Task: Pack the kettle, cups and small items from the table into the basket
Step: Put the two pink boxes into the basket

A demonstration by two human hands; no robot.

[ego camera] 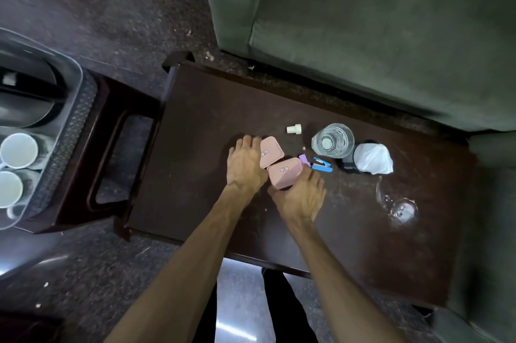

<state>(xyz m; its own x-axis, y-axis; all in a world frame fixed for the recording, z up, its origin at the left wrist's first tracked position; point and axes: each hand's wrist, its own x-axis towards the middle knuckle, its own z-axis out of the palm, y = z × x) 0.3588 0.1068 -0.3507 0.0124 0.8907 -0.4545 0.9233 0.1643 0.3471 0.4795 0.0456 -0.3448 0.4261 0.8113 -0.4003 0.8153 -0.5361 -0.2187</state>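
Currently two pink lidded boxes sit mid-table, touching at one corner: far pink box (271, 153) w/ a small label, near pink box (285, 173) also labelled. Left hand (245, 164) lies over the far box's left edge, fingers curled round it, palm down. Right hand (303, 194) clasps the near box from its near-right side, fingers closed on it. Both boxes appear to rest on the dark wood table (195, 175); cannot tell if either is lifted.

Just right of the boxes: a small lilac item (303, 159), partly hidden, then a blue stapler (322, 164). Beyond these, a white plastic cap (294, 129) lies on its side, apart from the rest. Clear water bottle (332, 140) stands upright, seen from above. Beside it, a black mesh holder (346, 164) w/ a white bag (374, 159) in it. An upturned clear glass (402, 210) near the table's right end.

Left of the table, a clear plastic basket (71, 69) on a stool holds a kettle (25, 97) and two white cups (19, 150), (9, 189). Green sofa (363, 21) behind the table.
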